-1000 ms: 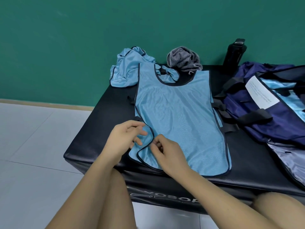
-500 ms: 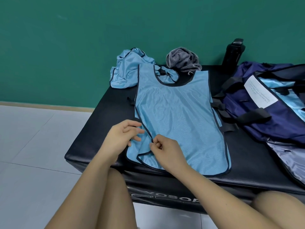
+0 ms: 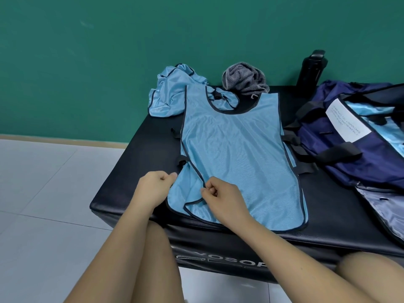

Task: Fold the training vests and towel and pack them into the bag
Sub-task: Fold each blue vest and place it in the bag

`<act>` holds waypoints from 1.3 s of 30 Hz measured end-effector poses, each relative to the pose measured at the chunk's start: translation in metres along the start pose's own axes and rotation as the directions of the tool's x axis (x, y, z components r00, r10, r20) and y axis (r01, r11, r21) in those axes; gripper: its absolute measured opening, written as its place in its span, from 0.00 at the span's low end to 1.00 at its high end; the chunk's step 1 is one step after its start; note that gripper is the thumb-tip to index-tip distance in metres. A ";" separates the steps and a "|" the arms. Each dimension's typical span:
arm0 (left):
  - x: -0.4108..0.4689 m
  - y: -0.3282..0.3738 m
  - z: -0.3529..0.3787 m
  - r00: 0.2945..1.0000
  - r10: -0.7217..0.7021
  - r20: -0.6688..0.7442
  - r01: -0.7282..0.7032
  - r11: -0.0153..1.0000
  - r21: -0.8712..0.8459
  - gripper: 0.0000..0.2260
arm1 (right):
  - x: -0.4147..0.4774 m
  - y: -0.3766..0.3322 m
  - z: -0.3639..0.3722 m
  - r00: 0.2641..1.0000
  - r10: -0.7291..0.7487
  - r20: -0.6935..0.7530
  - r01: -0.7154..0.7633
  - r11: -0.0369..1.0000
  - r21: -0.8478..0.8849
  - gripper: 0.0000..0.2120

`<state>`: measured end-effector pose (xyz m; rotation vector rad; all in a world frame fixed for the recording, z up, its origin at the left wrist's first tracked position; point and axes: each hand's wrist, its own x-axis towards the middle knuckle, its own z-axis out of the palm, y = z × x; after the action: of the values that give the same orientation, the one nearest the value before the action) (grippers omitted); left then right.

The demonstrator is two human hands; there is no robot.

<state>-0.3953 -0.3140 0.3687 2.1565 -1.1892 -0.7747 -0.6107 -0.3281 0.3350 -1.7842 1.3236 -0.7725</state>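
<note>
Blue vest [image 3: 231, 154] pinched by left hand [image 3: 155, 187] and right hand [image 3: 223, 199] (fingers curled).

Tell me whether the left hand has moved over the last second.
Yes: the left hand slid left, toward the padded bench's left edge, pinching the blue vest's corner.

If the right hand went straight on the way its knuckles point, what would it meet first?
The right hand pinches the light blue, dark-trimmed mesh vest; its lower layer lies next, then probably the left hand, depth unclear.
</note>
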 end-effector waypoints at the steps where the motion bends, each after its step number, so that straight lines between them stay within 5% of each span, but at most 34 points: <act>1: 0.001 0.000 0.000 1.000 -0.008 -0.014 0.008 1.000 -0.017 0.17 | 0.000 0.000 0.000 1.000 0.001 0.001 -0.001 1.000 0.004 0.10; 9: 0.008 -0.009 0.001 1.000 0.006 0.000 -0.006 0.997 -0.072 0.04 | 0.000 0.002 0.000 1.000 -0.002 -0.003 0.003 1.000 0.027 0.11; 14: 0.011 -0.011 -0.010 0.981 0.055 -0.187 -0.025 0.987 0.159 0.07 | 0.001 0.003 0.001 1.000 -0.006 -0.005 0.006 1.000 0.017 0.10; 21: 0.019 -0.009 -0.004 0.983 0.065 -0.169 -0.017 0.962 0.272 0.01 | 0.001 0.004 0.001 1.000 -0.003 0.007 0.003 1.000 0.024 0.10; 29: 0.051 0.017 0.008 0.990 0.141 0.004 -0.138 0.966 0.217 0.12 | 0.002 0.005 0.001 1.000 -0.008 0.003 0.008 1.000 0.021 0.10; 39: 0.050 -0.006 -0.003 0.985 0.049 -0.164 -0.028 0.991 0.129 0.17 | -0.001 0.004 0.001 1.000 -0.001 0.017 0.001 1.000 0.023 0.10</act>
<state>-0.3674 -0.3541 0.3556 2.2438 -1.2174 -0.5032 -0.6124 -0.3280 0.3312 -1.7697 1.2975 -0.7686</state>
